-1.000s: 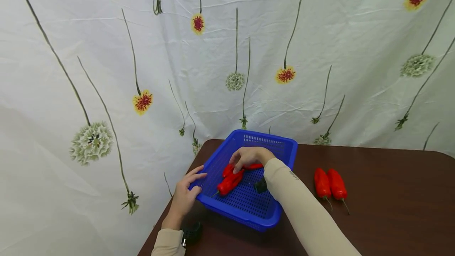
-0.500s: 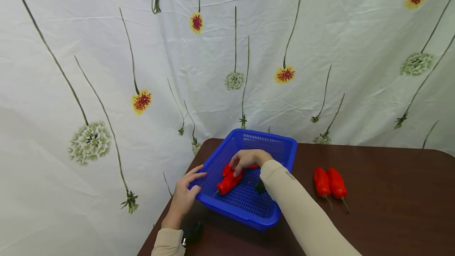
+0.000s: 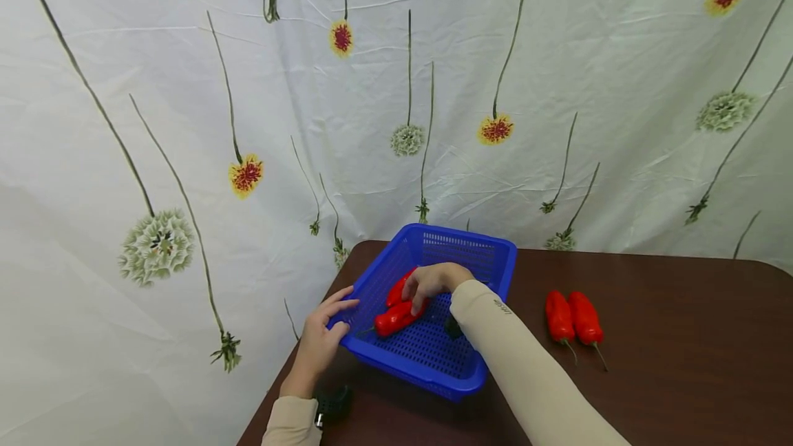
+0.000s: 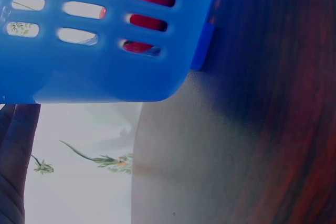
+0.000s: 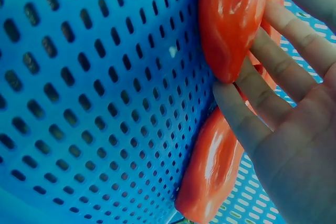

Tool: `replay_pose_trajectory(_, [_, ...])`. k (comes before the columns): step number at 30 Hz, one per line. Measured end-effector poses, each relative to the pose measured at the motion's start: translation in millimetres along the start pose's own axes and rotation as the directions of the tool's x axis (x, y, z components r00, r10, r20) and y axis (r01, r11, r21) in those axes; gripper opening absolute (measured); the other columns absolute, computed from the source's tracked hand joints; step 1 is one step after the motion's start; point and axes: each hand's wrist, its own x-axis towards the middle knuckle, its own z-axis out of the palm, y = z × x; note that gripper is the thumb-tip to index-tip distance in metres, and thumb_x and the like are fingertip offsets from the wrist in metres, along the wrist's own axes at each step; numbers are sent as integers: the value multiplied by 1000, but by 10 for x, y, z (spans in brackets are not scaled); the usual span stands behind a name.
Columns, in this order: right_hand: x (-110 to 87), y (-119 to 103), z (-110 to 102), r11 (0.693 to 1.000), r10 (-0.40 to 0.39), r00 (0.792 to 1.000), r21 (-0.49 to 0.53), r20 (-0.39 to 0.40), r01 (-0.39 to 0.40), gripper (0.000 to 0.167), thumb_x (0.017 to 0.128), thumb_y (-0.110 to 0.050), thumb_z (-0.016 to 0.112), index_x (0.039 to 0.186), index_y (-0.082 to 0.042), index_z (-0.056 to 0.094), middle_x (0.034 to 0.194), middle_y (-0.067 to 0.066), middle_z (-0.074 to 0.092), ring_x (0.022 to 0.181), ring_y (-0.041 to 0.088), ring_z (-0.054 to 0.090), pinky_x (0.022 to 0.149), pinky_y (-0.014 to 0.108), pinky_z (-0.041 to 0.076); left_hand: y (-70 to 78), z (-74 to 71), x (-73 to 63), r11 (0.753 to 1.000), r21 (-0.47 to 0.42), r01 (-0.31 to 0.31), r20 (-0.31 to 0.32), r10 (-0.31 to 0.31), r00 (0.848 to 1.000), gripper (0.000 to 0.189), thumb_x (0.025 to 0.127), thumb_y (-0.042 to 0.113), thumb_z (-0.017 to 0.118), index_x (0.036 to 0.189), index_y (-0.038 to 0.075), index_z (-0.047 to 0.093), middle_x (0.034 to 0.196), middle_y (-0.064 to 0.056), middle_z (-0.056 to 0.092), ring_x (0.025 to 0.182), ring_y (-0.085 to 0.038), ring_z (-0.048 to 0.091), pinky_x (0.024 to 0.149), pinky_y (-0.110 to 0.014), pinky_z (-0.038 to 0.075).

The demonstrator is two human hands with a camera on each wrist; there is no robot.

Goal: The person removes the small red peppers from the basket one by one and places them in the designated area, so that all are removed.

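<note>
My left hand (image 3: 319,343) rests on the left front corner of a blue plastic basket (image 3: 405,374), its fingers laid nearly straight across the rim. In the left wrist view, the basket's slotted wall (image 4: 110,74) hides those fingertips. My right hand (image 3: 434,279) reaches inside the basket among red peppers. A front red pepper (image 3: 390,322) lies under its fingertips, with a back red pepper (image 3: 399,289) just beyond. Seen from the right wrist, nearly straight fingers (image 5: 252,124) touch the upper pepper (image 5: 228,30), and the lower pepper (image 5: 210,171) lies near the little finger.
Two more red peppers (image 3: 573,319) lie side by side on the dark brown table (image 3: 675,336), right of the basket. A white cloth with printed flowers (image 3: 434,102) hangs behind. Black devices (image 3: 334,403) sit at both wrists.
Inside the basket, the front pepper has turned and the back pepper has shifted slightly. My right hand has moved a little with them. My left hand stays at the rim.
</note>
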Motion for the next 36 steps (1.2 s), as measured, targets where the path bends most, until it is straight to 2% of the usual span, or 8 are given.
replay_pose_trajectory(6, [20,1,22,999,5,999,-34,53,-3,38,82,-9,75,120,-10,68,118,3,64,109,17,55,104,39,44,30,-11,-5,1000,-20,3,-1,-3,1000,43,79,-13,53,115,1,73,140,-14,62,135,-37,53,102,-10,33])
replay_pose_trajectory(13, [38,-11,30,1000,11,995,-2,103,-11,31,84,-1,72,114,-8,67,107,3,64,97,16,55,88,31,47,68,-30,-7,999,-30,15,7,-14,1000,42,81,-11,53,116,0,73,140,-15,61,136,-36,52,103,-11,33])
replay_pose_trajectory(17, [29,-20,45,1000,22,991,17,132,-24,29,84,3,71,111,-7,68,102,2,63,93,14,56,83,30,50,76,-34,-13,999,-27,28,10,-28,1000,42,81,-11,53,116,-1,72,140,-15,61,137,-36,52,104,-12,33])
replay_pose_trajectory(26, [11,-14,57,998,39,983,48,180,-48,26,85,7,68,108,-6,69,94,-1,59,88,12,54,79,27,50,72,-35,-24,1000,-7,20,8,-20,1000,42,81,-11,53,116,1,73,140,-14,61,136,-36,52,107,-19,35])
replay_pose_trajectory(36, [-6,-20,29,995,50,967,76,251,-71,29,87,4,67,114,-8,70,93,-3,63,88,11,57,88,33,52,58,-27,-16,1000,-9,-9,-6,9,1000,42,80,-12,53,114,1,74,138,-15,63,134,-36,54,104,-14,34])
